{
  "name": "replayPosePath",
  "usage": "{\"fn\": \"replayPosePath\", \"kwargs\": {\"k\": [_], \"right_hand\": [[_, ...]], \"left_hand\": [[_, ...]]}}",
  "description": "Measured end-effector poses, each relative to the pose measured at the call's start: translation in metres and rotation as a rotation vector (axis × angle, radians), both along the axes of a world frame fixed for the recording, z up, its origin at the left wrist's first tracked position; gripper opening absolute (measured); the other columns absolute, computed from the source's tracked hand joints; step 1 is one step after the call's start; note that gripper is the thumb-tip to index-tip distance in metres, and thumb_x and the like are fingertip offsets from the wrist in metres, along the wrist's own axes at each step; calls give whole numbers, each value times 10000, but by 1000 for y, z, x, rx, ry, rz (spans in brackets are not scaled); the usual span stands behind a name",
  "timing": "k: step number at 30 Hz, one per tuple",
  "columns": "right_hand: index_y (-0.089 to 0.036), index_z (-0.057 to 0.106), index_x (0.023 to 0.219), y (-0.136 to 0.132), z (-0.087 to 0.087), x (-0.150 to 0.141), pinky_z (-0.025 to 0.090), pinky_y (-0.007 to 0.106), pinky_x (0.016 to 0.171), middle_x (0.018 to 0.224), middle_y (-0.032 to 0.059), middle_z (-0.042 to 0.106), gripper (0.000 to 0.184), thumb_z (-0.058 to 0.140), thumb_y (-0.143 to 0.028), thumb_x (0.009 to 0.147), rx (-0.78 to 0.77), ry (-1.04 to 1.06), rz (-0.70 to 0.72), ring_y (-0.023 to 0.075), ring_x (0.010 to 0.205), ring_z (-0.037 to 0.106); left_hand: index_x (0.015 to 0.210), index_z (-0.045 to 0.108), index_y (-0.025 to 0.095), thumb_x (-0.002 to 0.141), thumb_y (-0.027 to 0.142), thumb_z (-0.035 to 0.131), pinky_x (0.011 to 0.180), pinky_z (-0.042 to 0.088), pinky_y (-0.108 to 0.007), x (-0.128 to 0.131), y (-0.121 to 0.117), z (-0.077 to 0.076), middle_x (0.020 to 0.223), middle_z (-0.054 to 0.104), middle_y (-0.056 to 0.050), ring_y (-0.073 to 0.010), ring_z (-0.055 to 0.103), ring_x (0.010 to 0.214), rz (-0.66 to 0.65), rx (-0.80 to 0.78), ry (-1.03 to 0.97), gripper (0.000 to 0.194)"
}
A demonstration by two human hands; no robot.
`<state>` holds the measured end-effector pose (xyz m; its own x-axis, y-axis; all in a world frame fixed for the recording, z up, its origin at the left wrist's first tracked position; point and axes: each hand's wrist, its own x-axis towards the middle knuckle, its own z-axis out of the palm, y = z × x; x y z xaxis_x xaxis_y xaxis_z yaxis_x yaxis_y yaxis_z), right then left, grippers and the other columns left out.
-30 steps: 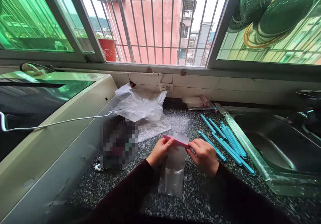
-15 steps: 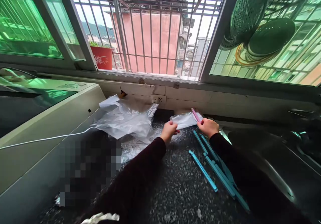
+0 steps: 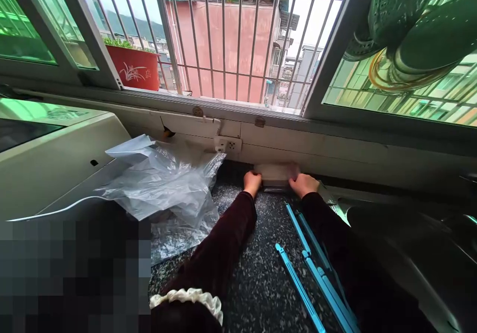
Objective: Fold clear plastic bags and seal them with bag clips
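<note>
Speckled black granite counter (image 3: 261,283) under barred window, head view. I see left hand (image 3: 252,182) and right hand (image 3: 303,184) far back at wall, fingers curled closed on either end of small clear plastic bag stack (image 3: 276,173); stack lies flat against wall base, looks like several bags, blurred. Long blue plastic clip sticks (image 3: 316,278) near right sleeve. Crumpled clear plastic sheet (image 3: 164,184) left of left arm. White wall socket (image 3: 228,145) above.
</note>
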<state>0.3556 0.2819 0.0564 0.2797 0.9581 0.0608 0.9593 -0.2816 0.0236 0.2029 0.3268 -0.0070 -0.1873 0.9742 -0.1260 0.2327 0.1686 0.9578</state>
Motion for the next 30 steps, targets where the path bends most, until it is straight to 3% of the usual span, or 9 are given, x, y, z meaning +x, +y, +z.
{"fn": "replayPosePath", "kwargs": {"k": [4,11,14,19,23,28,30], "right_hand": [[-126,663,1024,-5,-2,-1,472,357,738,997,185,675,449,413,-450,839,-12,-14,13,290,979,626],[-124,666,1011,-27,15,-7,463,378,729,980,207,673,456,412,-469,854,18,-69,36,309,964,628],[-128,663,1006,-40,29,-17,460,376,723,996,199,671,407,402,-409,869,38,-78,62,305,959,628],[-180,671,958,-60,44,-58,452,322,696,984,134,686,345,414,-391,864,58,-37,187,259,939,634],[-212,669,929,-71,44,-113,433,283,690,973,92,693,319,417,-396,861,84,4,339,225,936,627],[-213,668,911,-77,45,-194,414,266,689,956,79,698,301,433,-392,854,108,63,539,215,919,627],[-208,670,898,-75,47,-227,410,258,691,944,82,700,284,451,-381,848,111,83,608,208,911,628]], "left_hand": [[973,607,91,795,234,523,538,461,-236,-4,-6,-1,857,683,-142,-189,659,637,6,-13,23,243],[1025,575,40,803,236,540,733,462,-282,-19,-41,16,1016,642,-232,-252,637,917,42,-11,122,299],[927,618,41,748,192,589,719,458,-297,-27,-68,32,956,661,-225,-267,636,880,-35,4,172,236],[723,662,125,712,217,623,631,445,-245,-56,-121,63,754,688,-79,-184,623,710,-251,173,248,101],[717,671,148,726,192,598,681,440,-243,-124,-146,95,731,673,-45,-159,601,703,-246,313,364,85],[785,645,146,774,147,540,853,399,-299,-250,-145,136,933,635,-109,-234,565,967,64,389,633,106],[891,624,131,813,195,519,849,403,-320,-293,-139,147,982,620,-119,-248,561,981,275,346,819,146]]}}
